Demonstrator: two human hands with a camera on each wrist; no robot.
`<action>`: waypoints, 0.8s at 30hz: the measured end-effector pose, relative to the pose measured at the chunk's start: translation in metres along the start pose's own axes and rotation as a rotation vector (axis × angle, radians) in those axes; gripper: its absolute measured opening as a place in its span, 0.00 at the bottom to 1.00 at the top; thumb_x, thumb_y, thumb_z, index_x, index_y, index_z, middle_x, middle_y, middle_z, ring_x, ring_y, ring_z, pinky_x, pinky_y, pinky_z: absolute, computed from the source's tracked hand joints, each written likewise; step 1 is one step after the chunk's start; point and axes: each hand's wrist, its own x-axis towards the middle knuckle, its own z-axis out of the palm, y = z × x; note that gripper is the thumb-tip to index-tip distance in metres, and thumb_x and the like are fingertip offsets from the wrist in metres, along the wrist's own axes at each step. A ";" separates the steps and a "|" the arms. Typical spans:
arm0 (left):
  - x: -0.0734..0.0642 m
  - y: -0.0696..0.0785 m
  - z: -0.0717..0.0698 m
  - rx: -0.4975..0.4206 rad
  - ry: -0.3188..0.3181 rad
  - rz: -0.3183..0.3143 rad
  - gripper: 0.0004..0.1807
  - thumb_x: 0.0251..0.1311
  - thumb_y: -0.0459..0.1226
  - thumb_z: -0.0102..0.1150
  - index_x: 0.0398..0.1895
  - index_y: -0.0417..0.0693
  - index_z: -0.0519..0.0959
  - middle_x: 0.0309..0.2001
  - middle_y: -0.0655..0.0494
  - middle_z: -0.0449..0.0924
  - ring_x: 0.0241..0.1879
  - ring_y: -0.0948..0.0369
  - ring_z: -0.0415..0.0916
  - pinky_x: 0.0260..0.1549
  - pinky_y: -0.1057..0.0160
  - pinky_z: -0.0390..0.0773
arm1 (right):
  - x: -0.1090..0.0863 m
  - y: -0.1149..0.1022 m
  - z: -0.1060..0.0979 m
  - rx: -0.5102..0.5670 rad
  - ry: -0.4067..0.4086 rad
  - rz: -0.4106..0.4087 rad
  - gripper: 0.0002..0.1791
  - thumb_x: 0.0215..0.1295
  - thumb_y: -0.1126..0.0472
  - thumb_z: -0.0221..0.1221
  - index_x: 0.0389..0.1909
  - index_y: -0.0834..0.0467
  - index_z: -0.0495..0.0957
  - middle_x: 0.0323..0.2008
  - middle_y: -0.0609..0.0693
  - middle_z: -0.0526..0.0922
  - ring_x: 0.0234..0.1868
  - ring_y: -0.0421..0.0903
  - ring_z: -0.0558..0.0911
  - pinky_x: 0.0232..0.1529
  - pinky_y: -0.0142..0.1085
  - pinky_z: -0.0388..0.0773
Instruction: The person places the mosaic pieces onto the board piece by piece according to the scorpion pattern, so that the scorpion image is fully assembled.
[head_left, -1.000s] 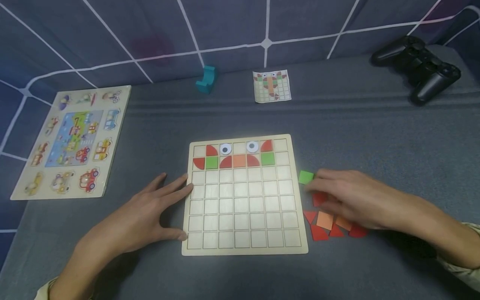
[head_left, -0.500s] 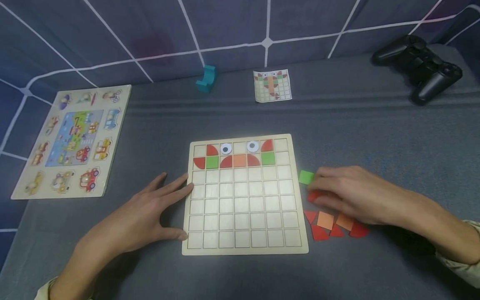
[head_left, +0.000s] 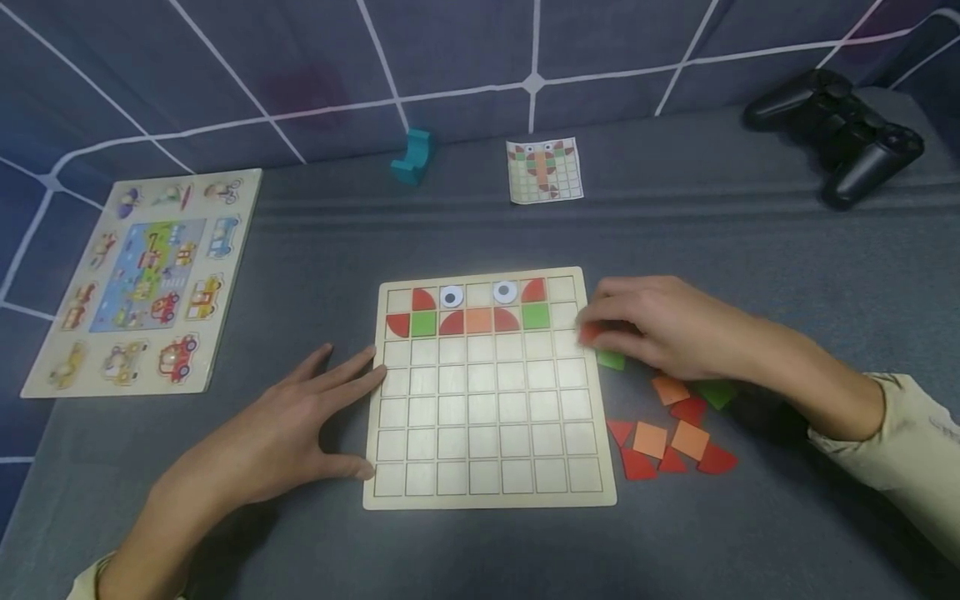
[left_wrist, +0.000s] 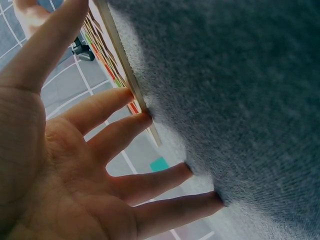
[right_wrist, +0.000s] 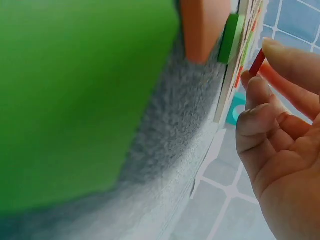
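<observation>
- Spreading the left hand (head_left: 292, 437) wide, palm down, against the left edge of the board (head_left: 480, 417), touching that edge with two fingertips and the cloth (head_left: 300, 250) with two more.
- Pinching a red piece (right_wrist: 257, 63) narrowly in the right hand (head_left: 667, 329), between thumb and fingertips, at the board's right edge, nearer its far corner than its near one.
- Reaching in from the right with a pale sleeve (head_left: 892, 467) ending at the wrist.
- Working on grey cloth, facing a dark blue backdrop (head_left: 450, 50) crossed by white lines like tiling.
- Sharing that cloth with a puzzle (head_left: 146, 283) along the left edge, a teal block (head_left: 413, 158) and a card (head_left: 544, 171) near the far edge, a black controller (head_left: 832, 137) toward the far right corner.
- Showing fine, fuzzy grain in the cloth, pale wood and rounded corners in the gridded board.
- Displaying red quarter-rounds (head_left: 423, 300), green squares (head_left: 536, 316), an orange square (head_left: 478, 321) and two round eyes (head_left: 505, 292) in its two far rows.
- Lying flat beside its right edge as loose tiles (head_left: 650, 440): red, orange, green.
</observation>
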 end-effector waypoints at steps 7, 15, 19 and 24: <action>0.000 0.000 0.000 0.008 0.009 0.011 0.59 0.34 0.68 0.72 0.74 0.58 0.65 0.76 0.54 0.54 0.71 0.31 0.45 0.53 0.25 0.61 | 0.023 0.003 -0.002 -0.034 -0.014 0.014 0.09 0.62 0.65 0.66 0.44 0.55 0.85 0.34 0.44 0.77 0.31 0.40 0.72 0.33 0.37 0.72; -0.001 0.000 0.000 0.008 0.016 0.017 0.59 0.34 0.68 0.72 0.74 0.59 0.65 0.76 0.54 0.54 0.71 0.31 0.45 0.53 0.25 0.61 | 0.033 -0.002 0.000 0.011 -0.028 0.050 0.13 0.63 0.69 0.64 0.48 0.55 0.85 0.39 0.45 0.79 0.36 0.42 0.76 0.39 0.41 0.74; -0.001 -0.001 0.000 0.006 0.015 0.024 0.58 0.35 0.68 0.71 0.74 0.59 0.65 0.76 0.54 0.54 0.71 0.31 0.45 0.52 0.25 0.61 | 0.035 -0.003 0.002 0.008 -0.028 0.066 0.15 0.62 0.71 0.64 0.50 0.57 0.84 0.39 0.46 0.80 0.37 0.43 0.76 0.41 0.41 0.75; -0.001 -0.001 0.000 0.005 0.014 0.019 0.59 0.34 0.68 0.71 0.74 0.58 0.65 0.76 0.54 0.54 0.71 0.31 0.45 0.53 0.25 0.60 | 0.036 -0.002 0.004 0.003 -0.018 0.086 0.16 0.61 0.73 0.62 0.49 0.58 0.83 0.40 0.47 0.79 0.37 0.43 0.76 0.40 0.40 0.75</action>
